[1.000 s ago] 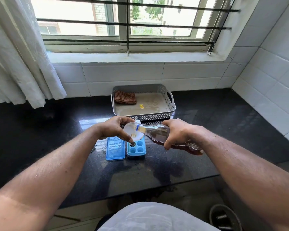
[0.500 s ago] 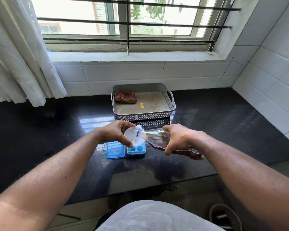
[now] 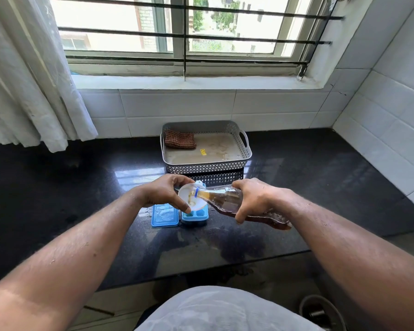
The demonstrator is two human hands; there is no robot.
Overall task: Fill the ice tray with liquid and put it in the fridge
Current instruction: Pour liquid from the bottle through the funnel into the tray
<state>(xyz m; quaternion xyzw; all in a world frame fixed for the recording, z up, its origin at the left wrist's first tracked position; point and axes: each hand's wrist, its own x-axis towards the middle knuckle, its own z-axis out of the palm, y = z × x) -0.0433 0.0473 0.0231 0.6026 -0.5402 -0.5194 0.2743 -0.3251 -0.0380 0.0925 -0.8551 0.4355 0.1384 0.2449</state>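
A light blue ice tray (image 3: 198,215) sits on the black counter (image 3: 320,187), its far half hidden under a white funnel (image 3: 191,199). My left hand (image 3: 164,191) grips the funnel by its rim and holds it over the tray. My right hand (image 3: 253,199) is wrapped around a clear plastic bottle (image 3: 225,200) of brown liquid, tipped on its side with its mouth inside the funnel. Brown liquid shows in the funnel's bowl. The tray's flat blue lid (image 3: 165,216) lies on the counter just left of the tray.
A grey perforated basket (image 3: 207,167) with a brown checked cloth (image 3: 179,139) stands behind the tray against the tiled wall. A white curtain (image 3: 34,80) hangs at the left. The counter's front edge runs below my forearms. A round metal object (image 3: 320,311) sits on the floor, bottom right.
The funnel and bottle mouth have shifted slightly toward the tray's far end. The bottle stays tipped into the funnel, and both hands keep their grips.
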